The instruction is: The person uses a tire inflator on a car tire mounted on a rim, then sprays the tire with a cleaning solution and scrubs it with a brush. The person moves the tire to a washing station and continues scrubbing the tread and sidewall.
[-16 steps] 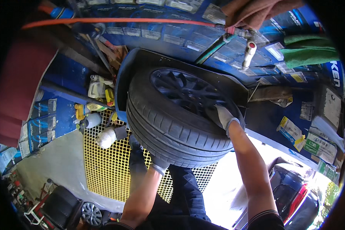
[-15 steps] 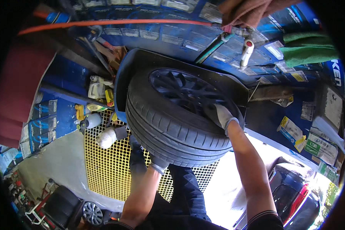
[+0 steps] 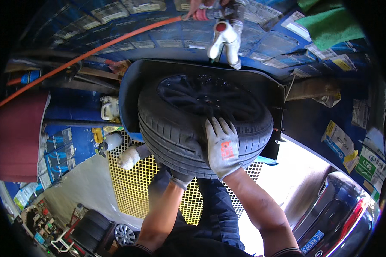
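A black tyre (image 3: 167, 128) on a dark alloy wheel (image 3: 201, 96) lies tilted in the dark tray of a blue machine (image 3: 131, 81). My right hand (image 3: 222, 147), in a grey glove with a red patch, presses flat on the near tread with its fingers spread upward. My left hand (image 3: 188, 165), in a dark glove, grips the tyre's lower edge from beneath, partly hidden behind my right hand. Above the wheel hangs a white valve fitting (image 3: 223, 38) on an orange hose (image 3: 98, 43), held at the top edge by another person's hand (image 3: 199, 5).
A yellow grating (image 3: 133, 184) lies under the tyre, with white bottles (image 3: 126, 157) at its left edge. A dark red panel (image 3: 19, 137) stands at left and a green cloth (image 3: 330, 23) at top right. A spare wheel (image 3: 101, 229) sits lower left, a dark car (image 3: 343, 214) lower right.
My right hand has slid from the tyre's right side onto the near tread. The tyre now sits more central and closer, and the white fitting hangs nearer over the wheel.
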A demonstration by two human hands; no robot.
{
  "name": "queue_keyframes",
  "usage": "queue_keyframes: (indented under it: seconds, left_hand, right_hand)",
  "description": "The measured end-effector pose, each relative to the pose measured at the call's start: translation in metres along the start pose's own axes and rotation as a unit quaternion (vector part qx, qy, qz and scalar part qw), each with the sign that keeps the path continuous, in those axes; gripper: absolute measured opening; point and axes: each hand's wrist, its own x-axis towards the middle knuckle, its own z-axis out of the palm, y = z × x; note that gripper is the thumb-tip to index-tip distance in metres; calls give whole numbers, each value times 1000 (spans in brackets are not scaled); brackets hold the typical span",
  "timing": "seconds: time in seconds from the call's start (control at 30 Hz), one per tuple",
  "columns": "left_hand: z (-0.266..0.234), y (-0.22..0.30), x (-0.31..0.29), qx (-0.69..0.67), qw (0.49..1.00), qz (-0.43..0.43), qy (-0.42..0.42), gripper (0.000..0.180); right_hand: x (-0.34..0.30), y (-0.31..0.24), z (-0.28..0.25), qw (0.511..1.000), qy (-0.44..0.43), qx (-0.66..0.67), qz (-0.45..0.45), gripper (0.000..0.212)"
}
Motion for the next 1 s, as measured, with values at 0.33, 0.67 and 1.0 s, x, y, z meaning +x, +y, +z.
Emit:
queue_keyframes:
  seconds: [0.33, 0.67, 1.0]
  left_hand:
    - [-5, -13, 37, -306, 949, 23, 69, 62]
    - [26, -37, 56, -557, 815, -155, -43, 51]
    - [-134, -44, 129, -587, 742, -101, -307, 47]
  right_hand:
    - [53, 48, 6, 999, 11, 0, 40, 50]
    - [97, 90, 39, 998, 32, 18, 47, 48]
    - [150, 113, 50, 992, -39, 55, 109, 46]
